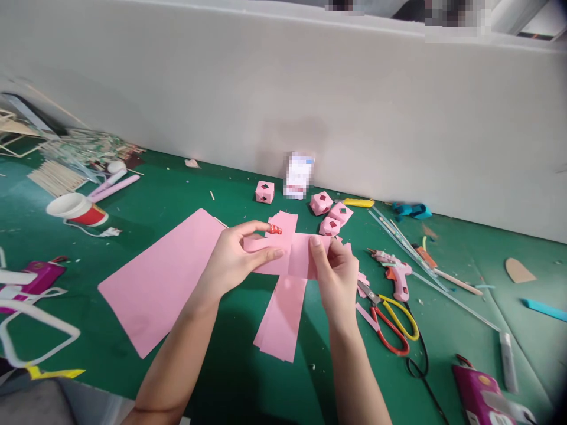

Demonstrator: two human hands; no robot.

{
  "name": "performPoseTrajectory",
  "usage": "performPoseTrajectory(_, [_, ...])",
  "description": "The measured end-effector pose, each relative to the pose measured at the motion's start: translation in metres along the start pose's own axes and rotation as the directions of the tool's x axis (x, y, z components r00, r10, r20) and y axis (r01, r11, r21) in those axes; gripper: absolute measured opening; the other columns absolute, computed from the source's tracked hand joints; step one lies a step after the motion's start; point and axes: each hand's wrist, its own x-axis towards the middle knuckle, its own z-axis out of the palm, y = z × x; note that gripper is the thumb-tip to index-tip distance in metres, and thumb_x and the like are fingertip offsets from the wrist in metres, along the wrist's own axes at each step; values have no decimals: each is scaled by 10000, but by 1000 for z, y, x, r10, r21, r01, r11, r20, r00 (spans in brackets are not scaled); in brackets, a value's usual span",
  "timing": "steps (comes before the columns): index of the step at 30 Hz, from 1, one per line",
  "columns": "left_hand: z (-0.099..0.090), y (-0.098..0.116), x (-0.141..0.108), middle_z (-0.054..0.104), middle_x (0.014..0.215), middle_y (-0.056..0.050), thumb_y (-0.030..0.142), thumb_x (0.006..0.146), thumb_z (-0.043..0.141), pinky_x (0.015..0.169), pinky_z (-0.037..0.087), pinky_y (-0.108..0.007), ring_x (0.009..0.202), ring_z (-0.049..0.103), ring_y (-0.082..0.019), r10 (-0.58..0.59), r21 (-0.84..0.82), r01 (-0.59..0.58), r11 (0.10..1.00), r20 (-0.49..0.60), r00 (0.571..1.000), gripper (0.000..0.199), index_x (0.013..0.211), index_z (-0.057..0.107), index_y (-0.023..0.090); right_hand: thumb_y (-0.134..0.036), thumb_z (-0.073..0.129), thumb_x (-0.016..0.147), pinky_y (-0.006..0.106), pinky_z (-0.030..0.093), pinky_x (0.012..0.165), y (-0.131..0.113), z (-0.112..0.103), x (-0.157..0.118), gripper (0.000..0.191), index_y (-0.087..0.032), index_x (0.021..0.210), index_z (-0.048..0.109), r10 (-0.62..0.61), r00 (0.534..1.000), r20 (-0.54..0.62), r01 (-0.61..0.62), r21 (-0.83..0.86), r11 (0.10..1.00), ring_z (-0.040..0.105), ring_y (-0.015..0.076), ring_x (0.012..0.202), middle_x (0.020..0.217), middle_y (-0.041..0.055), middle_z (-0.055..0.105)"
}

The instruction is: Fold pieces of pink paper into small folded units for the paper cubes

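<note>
A strip of pink paper [302,257] is stretched between my two hands, with a crease down its middle. My left hand [241,254] pinches the left end; a red patterned wrap covers one of its fingertips. The right end sits between the thumb and bent fingers of my right hand [334,265]. Beneath lies a stack of pink paper strips [283,319] on the green table, partly hidden by the held strip. A large pink sheet [162,283] rests flat to the left. Small folded pink paper cubes [264,192] with cut-out holes stand farther back.
Right of my hands lie scissors [392,324] with red and yellow handles and a pink glue gun [396,274] with a black cord. A paper cup [77,209] lies tilted at left near wooden sticks [57,177]. A phone [299,175] leans against the grey partition [283,82].
</note>
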Motion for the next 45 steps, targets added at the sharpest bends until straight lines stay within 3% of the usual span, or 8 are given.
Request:
performPoseTrajectory(5, [0, 0, -3, 786, 1087, -39, 457, 745, 854, 971, 590, -430, 1075, 720, -291, 17, -1, -17, 1000, -17, 1000, 339, 1013, 781, 261, -563, 660, 908, 256, 242, 509, 4, 7, -1, 496, -209, 645, 433, 11, 999, -36, -7, 108, 994, 296, 109, 575, 625, -54, 355])
performPoseTrajectory(11, [-7, 2, -5, 784, 1081, -37, 406, 736, 865, 899, 625, -400, 1025, 734, -282, 18, -22, -20, 1000, -94, 995, 344, 1035, 775, 262, -584, 632, 918, 254, 341, 514, 2, 5, 2, 450, -202, 690, 566, -4, 993, -118, 18, 117, 993, 420, 128, 581, 631, -24, 480])
performPoseTrajectory(17, [-7, 4, -4, 775, 1118, -42, 395, 766, 843, 896, 619, -342, 1098, 715, -273, 58, -4, -59, 998, -163, 985, 318, 1032, 756, 244, -613, 687, 865, 299, 536, 641, -4, 4, 2, 426, -200, 962, 729, 27, 991, 129, -49, 170, 984, 663, 208, 765, 835, 51, 721])
performPoseTrajectory(22, [-9, 3, -3, 767, 1100, -54, 411, 817, 789, 827, 631, -342, 1094, 716, -293, 51, 44, -43, 998, -187, 981, 343, 1110, 737, 242, -524, 771, 823, 354, 602, 756, -8, 1, 2, 396, -200, 1044, 717, 81, 981, 179, -115, 189, 975, 721, 259, 930, 1006, 85, 772])
performPoseTrajectory(25, [-11, 0, -2, 753, 1121, -58, 373, 819, 779, 819, 633, -340, 1082, 718, -290, 41, 40, -35, 999, -174, 984, 406, 1201, 703, 258, -453, 776, 835, 329, 607, 719, -7, -2, 5, 338, -203, 1054, 710, 43, 977, 208, -80, 171, 982, 715, 233, 890, 1001, 75, 769])
performPoseTrajectory(31, [-13, -1, -1, 709, 1208, -61, 294, 781, 794, 796, 636, -339, 1021, 721, -269, 6, 6, -6, 1000, -52, 999, 528, 1287, 645, 277, -378, 786, 834, 308, 606, 702, 0, -8, 9, 254, -222, 1010, 691, 21, 986, 168, -59, 221, 974, 709, 193, 829, 1001, 55, 756])
performPoseTrajectory(40, [-18, 6, -3, 719, 1188, -53, 321, 745, 839, 752, 623, -307, 991, 717, -261, 6, 50, -1, 999, -103, 995, 561, 1276, 665, 278, -346, 809, 814, 323, 606, 731, 0, -9, 11, 249, -223, 999, 697, 6, 991, 130, -35, 219, 975, 722, 207, 867, 993, 52, 762])
performPoseTrajectory(45, [-21, 11, -5, 738, 1052, -48, 293, 771, 802, 642, 601, -267, 899, 724, -246, -7, 52, 14, 999, -132, 991, 523, 1272, 656, 262, -371, 840, 760, 371, 605, 750, 1, -32, 22, 384, -199, 1071, 695, 26, 999, 19, -29, 155, 987, 736, 234, 856, 993, 83, 786])
